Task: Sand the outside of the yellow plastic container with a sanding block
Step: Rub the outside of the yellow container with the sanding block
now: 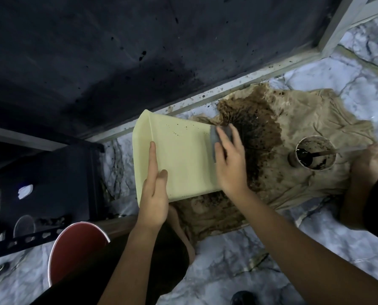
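Observation:
The pale yellow plastic container (181, 155) lies on its side over a stained cloth, its wide rim toward the left. My left hand (155, 194) rests flat on its near left side, fingers straight, steadying it. My right hand (229, 164) grips a grey sanding block (216, 137) against the container's narrow right end; its fingers are blurred. Small dark specks dot the container's upper face.
A beige cloth (304, 150) with a large dark stain covers the marble floor. A small tin (315, 154) of dark liquid with a stick in it stands on the cloth to the right. A red bucket (77, 249) sits lower left. My feet rest on the cloth.

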